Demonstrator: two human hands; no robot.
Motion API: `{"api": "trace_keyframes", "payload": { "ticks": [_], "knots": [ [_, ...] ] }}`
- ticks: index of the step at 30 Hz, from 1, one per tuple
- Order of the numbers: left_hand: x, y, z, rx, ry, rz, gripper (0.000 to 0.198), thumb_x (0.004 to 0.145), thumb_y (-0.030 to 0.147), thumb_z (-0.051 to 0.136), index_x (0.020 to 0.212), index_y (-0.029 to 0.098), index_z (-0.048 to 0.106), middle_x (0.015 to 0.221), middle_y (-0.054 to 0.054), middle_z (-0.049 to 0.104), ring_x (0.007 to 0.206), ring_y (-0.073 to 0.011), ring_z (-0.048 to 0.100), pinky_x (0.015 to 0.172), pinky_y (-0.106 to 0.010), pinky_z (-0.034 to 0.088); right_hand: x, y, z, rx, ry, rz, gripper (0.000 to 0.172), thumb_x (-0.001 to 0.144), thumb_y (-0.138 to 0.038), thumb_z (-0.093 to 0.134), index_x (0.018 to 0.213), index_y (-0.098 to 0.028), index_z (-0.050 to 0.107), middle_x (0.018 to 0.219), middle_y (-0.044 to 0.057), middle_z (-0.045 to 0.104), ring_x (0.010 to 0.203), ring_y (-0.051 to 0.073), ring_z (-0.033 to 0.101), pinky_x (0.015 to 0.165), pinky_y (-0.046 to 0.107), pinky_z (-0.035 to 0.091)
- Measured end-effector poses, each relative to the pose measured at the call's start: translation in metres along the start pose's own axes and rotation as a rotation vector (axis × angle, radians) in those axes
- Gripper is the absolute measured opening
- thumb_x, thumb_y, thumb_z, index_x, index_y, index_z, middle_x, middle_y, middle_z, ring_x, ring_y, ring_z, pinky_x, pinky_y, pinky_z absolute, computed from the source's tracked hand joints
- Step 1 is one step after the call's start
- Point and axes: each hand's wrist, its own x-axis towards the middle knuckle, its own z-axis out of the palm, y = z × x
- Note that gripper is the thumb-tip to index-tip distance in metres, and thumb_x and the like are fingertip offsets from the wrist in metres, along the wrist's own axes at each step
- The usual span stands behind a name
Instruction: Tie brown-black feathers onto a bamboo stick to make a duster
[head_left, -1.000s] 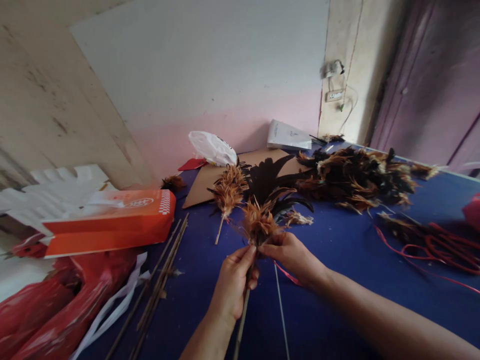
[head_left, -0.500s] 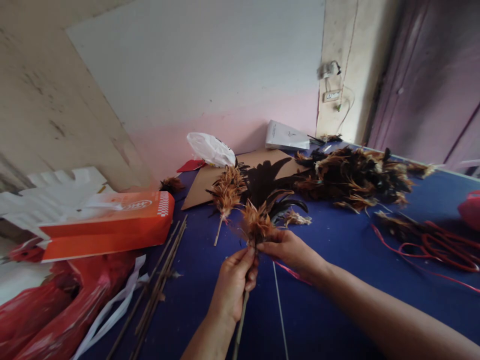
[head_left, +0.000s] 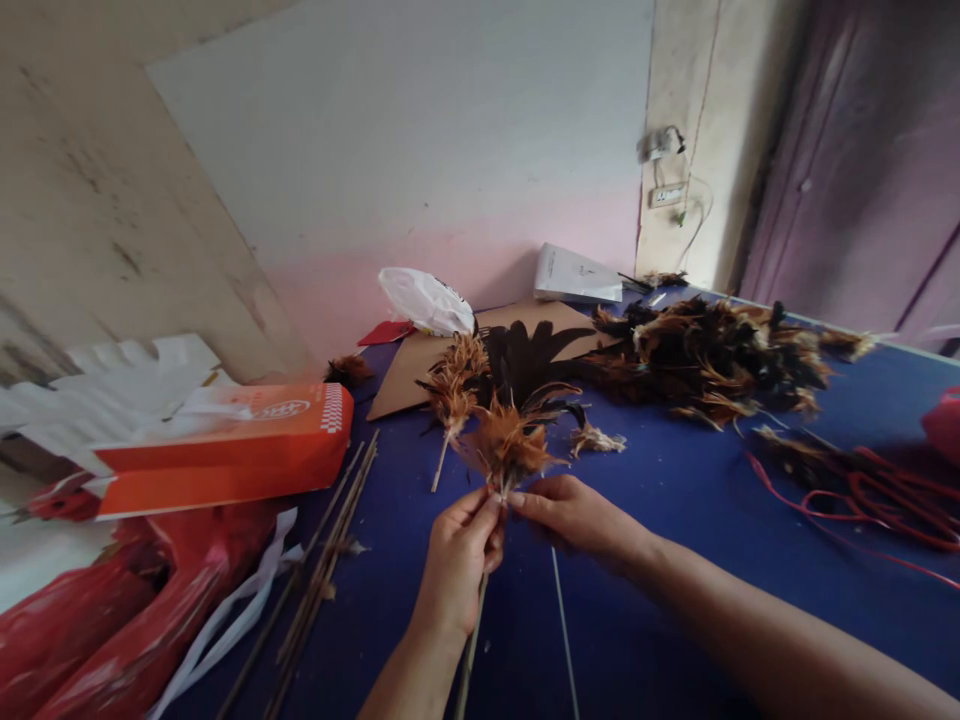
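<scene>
My left hand (head_left: pixel 466 535) is wrapped round a thin stick (head_left: pixel 472 640), just under a tuft of brown and black feathers (head_left: pixel 510 445) at its upper end. My right hand (head_left: pixel 574 512) comes in from the right, thumb and fingers pinched at the feather bases beside my left thumb. What exactly lies between those right fingertips is too small to make out. Long black feathers (head_left: pixel 525 360) fan out above the tuft. Beyond it, a finished-looking feather bunch on a short stick (head_left: pixel 454 385) lies on the blue table (head_left: pixel 660 600).
A large feather heap (head_left: pixel 720 355) lies at the right rear, with red cord (head_left: pixel 892 500) nearer. Several thin sticks (head_left: pixel 322 570) lie at left, by an orange box (head_left: pixel 225 465) and red plastic bags (head_left: pixel 195 580). Cardboard (head_left: pixel 405 370), a white bag (head_left: pixel 427 300) and a white box (head_left: pixel 577 273) are at the back.
My right hand has shifted slightly down, its fingertips now at the feather bases. The tuft spreads wider to the left, and the pink strand by my right wrist no longer shows.
</scene>
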Motion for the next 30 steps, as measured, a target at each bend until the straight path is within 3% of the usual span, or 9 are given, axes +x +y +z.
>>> {"api": "trace_keyframes", "payload": {
  "ticks": [3, 7, 13, 19, 24, 26, 28, 30],
  "knots": [
    [0.002, 0.000, -0.002, 0.076, 0.029, 0.019, 0.022, 0.068, 0.034, 0.067, 0.070, 0.013, 0.062, 0.053, 0.005, 0.045, 0.041, -0.0029, 0.031, 0.035, -0.015, 0.017, -0.006, -0.010, -0.007, -0.213, 0.025, -0.079, 0.030, 0.078, -0.041, 0.054, 0.069, -0.014, 0.062, 0.047, -0.005, 0.043, 0.039, 0.004, 0.031, 0.039, 0.019, 0.022],
    [0.000, -0.003, 0.001, 0.229, 0.011, 0.056, 0.023, 0.071, 0.037, 0.062, 0.069, 0.014, 0.061, 0.044, 0.007, 0.037, 0.036, -0.0048, 0.029, 0.036, -0.018, 0.019, -0.018, -0.025, -0.006, -0.486, 0.107, -0.290, 0.021, 0.078, -0.027, 0.051, 0.069, -0.016, 0.066, 0.054, -0.002, 0.053, 0.050, 0.008, 0.043, 0.047, 0.021, 0.028],
    [-0.013, -0.015, 0.014, 0.522, -0.008, 0.351, 0.013, 0.075, 0.023, 0.056, 0.068, 0.019, 0.065, 0.050, 0.002, 0.047, 0.048, -0.0111, 0.041, 0.047, -0.021, 0.031, -0.032, -0.041, -0.002, -0.828, 0.138, -0.485, 0.019, 0.074, -0.017, 0.049, 0.059, -0.015, 0.061, 0.055, 0.000, 0.057, 0.050, 0.009, 0.044, 0.048, 0.022, 0.025],
    [-0.027, -0.003, 0.019, 0.772, -0.102, 0.537, 0.019, 0.081, 0.024, 0.050, 0.070, 0.021, 0.066, 0.067, -0.004, 0.058, 0.062, -0.0166, 0.051, 0.062, -0.026, 0.037, -0.045, -0.051, -0.007, -0.887, 0.006, -0.563, 0.018, 0.073, -0.013, 0.048, 0.058, -0.015, 0.058, 0.057, 0.000, 0.058, 0.053, 0.009, 0.046, 0.051, 0.022, 0.029],
    [-0.036, 0.009, 0.013, 1.071, -0.135, 0.666, 0.021, 0.083, 0.021, 0.046, 0.081, 0.023, 0.067, 0.073, -0.006, 0.058, 0.064, -0.0176, 0.052, 0.062, -0.027, 0.036, -0.055, -0.056, -0.010, -0.933, 0.035, -0.585, 0.019, 0.075, -0.016, 0.049, 0.061, -0.015, 0.061, 0.060, 0.002, 0.061, 0.055, 0.010, 0.049, 0.054, 0.022, 0.031],
    [-0.041, 0.014, 0.007, 1.295, -0.202, 0.735, 0.027, 0.084, 0.017, 0.042, 0.094, 0.023, 0.066, 0.076, -0.007, 0.059, 0.066, -0.0190, 0.052, 0.062, -0.029, 0.038, -0.057, -0.058, -0.018, -0.976, 0.088, -0.594, 0.017, 0.076, -0.018, 0.052, 0.063, -0.016, 0.064, 0.063, 0.003, 0.062, 0.058, 0.012, 0.052, 0.056, 0.023, 0.032],
    [-0.048, 0.026, -0.001, 1.442, -0.360, 0.769, 0.037, 0.081, 0.011, 0.040, 0.111, 0.022, 0.059, 0.083, -0.009, 0.061, 0.074, -0.0215, 0.054, 0.064, -0.030, 0.040, -0.056, -0.059, -0.029, -0.949, 0.106, -0.610, 0.015, 0.075, -0.022, 0.056, 0.066, -0.017, 0.067, 0.068, 0.003, 0.065, 0.064, 0.013, 0.055, 0.060, 0.024, 0.035],
    [-0.059, 0.045, -0.010, 1.453, -0.538, 0.739, 0.044, 0.077, 0.009, 0.044, 0.118, 0.022, 0.055, 0.091, -0.010, 0.061, 0.081, -0.0233, 0.054, 0.067, -0.032, 0.042, -0.053, -0.056, -0.039, -0.804, 0.018, -0.585, 0.014, 0.075, -0.027, 0.060, 0.069, -0.018, 0.070, 0.070, 0.002, 0.067, 0.066, 0.014, 0.057, 0.062, 0.023, 0.038]
  ]
}}
